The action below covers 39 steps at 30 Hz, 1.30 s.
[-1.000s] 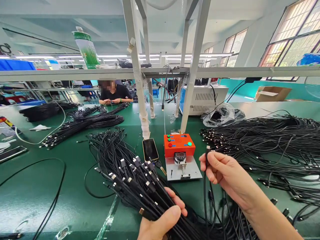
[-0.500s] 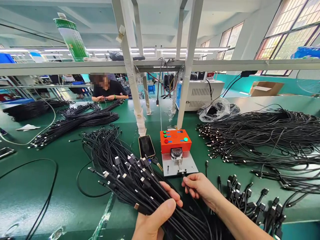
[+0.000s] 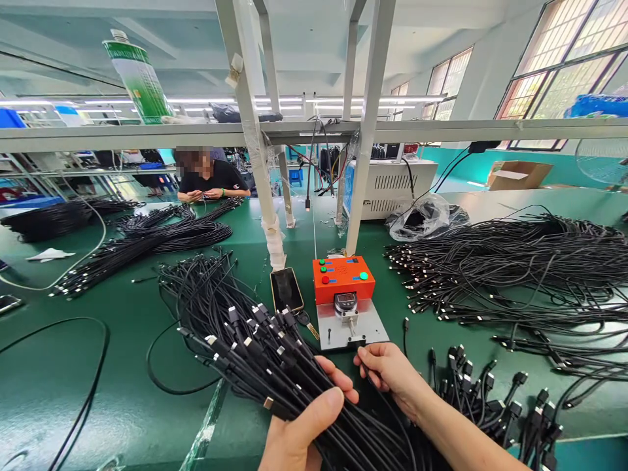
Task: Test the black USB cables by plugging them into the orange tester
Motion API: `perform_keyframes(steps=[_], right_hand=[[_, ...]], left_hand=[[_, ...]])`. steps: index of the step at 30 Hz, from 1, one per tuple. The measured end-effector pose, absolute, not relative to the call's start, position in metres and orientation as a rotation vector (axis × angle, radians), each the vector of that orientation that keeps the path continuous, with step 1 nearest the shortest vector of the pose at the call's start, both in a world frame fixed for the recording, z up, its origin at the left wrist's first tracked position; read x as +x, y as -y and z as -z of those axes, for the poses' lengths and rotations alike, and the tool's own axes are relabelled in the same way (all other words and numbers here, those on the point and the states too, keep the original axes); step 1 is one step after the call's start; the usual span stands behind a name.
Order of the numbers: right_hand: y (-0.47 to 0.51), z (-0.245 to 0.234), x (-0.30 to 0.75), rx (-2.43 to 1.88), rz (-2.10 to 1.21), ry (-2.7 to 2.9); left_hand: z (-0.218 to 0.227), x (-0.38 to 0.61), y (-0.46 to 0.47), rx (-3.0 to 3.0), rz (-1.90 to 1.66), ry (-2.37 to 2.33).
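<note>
My left hand (image 3: 309, 418) is closed round a thick bundle of black USB cables (image 3: 255, 366), their metal-tipped plugs fanning out up and to the left. Between the fingertips of my right hand (image 3: 390, 373) is a single black cable, pinched close to its plug. That plug end meets the front edge of a metal plate fixture (image 3: 333, 330); whether it is seated inside cannot be made out. On the plate sits a small round digital gauge (image 3: 346, 302), backed by an orange box (image 3: 343, 280) with green and red buttons, one glowing green.
A phone (image 3: 286, 290) and a key (image 3: 308, 324) lie left of the fixture. Cable piles cover the right side (image 3: 515, 261) and left side (image 3: 147, 242). Metal posts (image 3: 363, 163) carry a shelf rail above. Across the table sits a person (image 3: 210, 176) working with both hands.
The view has shifted slightly. Both hands keep their grips, and the right hand stays at the fixture's front edge with its cable.
</note>
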State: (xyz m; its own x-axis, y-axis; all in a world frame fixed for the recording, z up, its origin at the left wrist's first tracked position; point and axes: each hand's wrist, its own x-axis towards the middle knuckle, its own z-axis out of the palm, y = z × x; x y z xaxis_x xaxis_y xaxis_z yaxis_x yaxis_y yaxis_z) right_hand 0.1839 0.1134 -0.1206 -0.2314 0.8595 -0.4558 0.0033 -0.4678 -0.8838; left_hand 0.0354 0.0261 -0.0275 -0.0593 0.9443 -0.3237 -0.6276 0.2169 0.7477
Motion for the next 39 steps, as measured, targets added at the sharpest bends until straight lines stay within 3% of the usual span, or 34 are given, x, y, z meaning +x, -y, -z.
perform_keyframes(steps=[22, 39], right_hand=[[-0.119, 0.121, 0.184, -1.351, -1.846, 0.962], [-0.122, 0.125, 0.186, -1.324, -1.889, 0.946]], left_hand=[[0.057, 0.024, -0.045, 0.433, -1.348, -0.566], [0.040, 0.031, -0.042, 0.314, -1.361, -0.766]])
